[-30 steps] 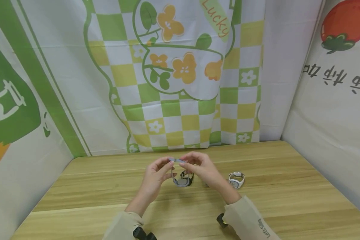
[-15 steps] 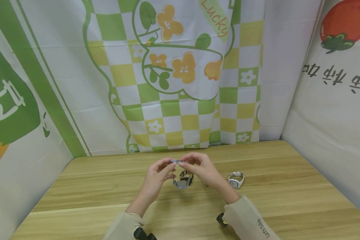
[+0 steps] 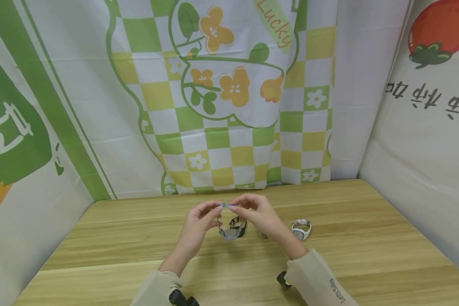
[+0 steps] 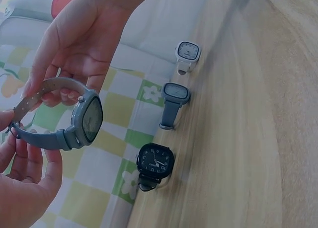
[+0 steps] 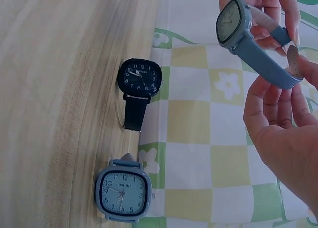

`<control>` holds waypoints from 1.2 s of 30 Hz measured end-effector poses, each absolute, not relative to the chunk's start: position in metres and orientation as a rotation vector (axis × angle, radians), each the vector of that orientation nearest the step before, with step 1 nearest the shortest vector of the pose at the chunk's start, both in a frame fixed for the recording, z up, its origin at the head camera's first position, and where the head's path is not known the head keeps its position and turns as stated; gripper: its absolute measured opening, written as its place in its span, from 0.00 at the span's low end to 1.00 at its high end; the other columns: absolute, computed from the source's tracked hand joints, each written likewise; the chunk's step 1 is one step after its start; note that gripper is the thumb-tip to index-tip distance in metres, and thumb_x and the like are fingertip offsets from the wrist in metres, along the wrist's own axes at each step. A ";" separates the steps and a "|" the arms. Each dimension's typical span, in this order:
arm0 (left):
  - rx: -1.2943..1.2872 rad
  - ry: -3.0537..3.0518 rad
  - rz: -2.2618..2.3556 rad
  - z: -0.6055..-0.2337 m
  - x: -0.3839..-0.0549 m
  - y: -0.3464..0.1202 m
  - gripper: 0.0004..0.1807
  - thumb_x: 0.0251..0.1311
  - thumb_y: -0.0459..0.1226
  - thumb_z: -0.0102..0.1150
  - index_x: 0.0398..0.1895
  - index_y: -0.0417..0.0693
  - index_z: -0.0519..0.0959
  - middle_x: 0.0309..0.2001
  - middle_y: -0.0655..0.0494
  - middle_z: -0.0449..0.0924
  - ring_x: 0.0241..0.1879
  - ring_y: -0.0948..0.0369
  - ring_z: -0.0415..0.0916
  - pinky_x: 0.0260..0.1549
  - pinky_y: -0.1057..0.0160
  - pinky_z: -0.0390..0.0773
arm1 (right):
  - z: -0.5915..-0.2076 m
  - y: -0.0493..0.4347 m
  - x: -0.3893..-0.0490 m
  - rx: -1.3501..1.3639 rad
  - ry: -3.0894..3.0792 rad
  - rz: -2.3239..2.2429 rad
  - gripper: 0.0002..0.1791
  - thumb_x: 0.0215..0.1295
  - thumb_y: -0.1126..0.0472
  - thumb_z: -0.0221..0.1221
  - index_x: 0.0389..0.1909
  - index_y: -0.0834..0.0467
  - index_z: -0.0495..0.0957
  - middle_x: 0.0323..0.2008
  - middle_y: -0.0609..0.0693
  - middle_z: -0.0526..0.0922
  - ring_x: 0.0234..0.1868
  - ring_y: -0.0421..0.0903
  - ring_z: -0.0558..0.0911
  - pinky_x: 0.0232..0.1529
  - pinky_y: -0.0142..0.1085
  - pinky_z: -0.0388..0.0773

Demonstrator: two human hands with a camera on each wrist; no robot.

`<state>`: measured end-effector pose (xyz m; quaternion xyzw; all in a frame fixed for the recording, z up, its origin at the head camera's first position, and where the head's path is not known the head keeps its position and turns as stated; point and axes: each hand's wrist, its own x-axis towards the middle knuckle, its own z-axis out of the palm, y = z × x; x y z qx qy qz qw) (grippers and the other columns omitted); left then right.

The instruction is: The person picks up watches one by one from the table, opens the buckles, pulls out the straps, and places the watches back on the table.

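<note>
A blue-grey wristwatch [image 5: 271, 64] with a rounded square case is held up over the table, its strap bent into a loop. My left hand [image 3: 195, 223] pinches the strap by its buckle. The strap's holed part lies between the thumb and fingers of my right hand [image 3: 260, 214], opposite the left. In the left wrist view the case of the held watch [image 4: 88, 119] hangs away from both hands. Where the strap ends meet at the buckle, fingertips partly hide them.
On the wooden table [image 3: 137, 242] stand a black watch [image 4: 155, 161], another blue-grey watch [image 5: 123, 192] and a white watch [image 3: 301, 230]. In the head view the black one is behind the held watch. A patterned cloth [image 3: 221, 161] hangs behind the table.
Both hands keep nearly the same place. The strap ends between the fingertips have tilted, showing less of their surface, and the watch case has shifted slightly.
</note>
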<state>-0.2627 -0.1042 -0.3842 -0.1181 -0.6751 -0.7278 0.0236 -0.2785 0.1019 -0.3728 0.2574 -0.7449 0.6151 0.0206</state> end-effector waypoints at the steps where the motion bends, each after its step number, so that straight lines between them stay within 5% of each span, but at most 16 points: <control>1: -0.360 -2.086 -2.252 -0.384 -0.263 -0.105 0.14 0.76 0.30 0.57 0.56 0.24 0.78 0.42 0.52 0.79 0.42 0.62 0.77 0.41 0.66 0.85 | -0.373 0.103 -0.279 0.790 -2.310 1.914 0.10 0.75 0.65 0.63 0.49 0.69 0.84 0.37 0.57 0.85 0.32 0.43 0.80 0.35 0.32 0.80; 6: -0.330 -2.084 -2.254 -0.382 -0.262 -0.106 0.15 0.76 0.30 0.57 0.57 0.24 0.78 0.42 0.53 0.79 0.42 0.62 0.77 0.40 0.67 0.86 | -0.371 0.106 -0.280 0.769 -2.311 1.946 0.11 0.76 0.65 0.62 0.50 0.70 0.83 0.34 0.50 0.82 0.32 0.48 0.81 0.36 0.32 0.81; 24: -0.344 -2.120 -2.243 -0.385 -0.262 -0.105 0.15 0.76 0.31 0.58 0.56 0.25 0.79 0.43 0.51 0.79 0.40 0.62 0.76 0.40 0.66 0.86 | -0.373 0.108 -0.280 0.756 -2.319 1.966 0.13 0.77 0.64 0.61 0.51 0.71 0.81 0.32 0.46 0.82 0.31 0.42 0.81 0.36 0.32 0.83; 36: -0.268 -2.187 -2.226 -0.395 -0.264 -0.119 0.14 0.76 0.30 0.57 0.56 0.26 0.80 0.40 0.53 0.79 0.40 0.60 0.77 0.38 0.66 0.86 | -0.395 0.094 -0.281 0.815 -2.325 2.028 0.18 0.79 0.67 0.57 0.60 0.76 0.75 0.44 0.61 0.81 0.33 0.43 0.82 0.40 0.44 0.90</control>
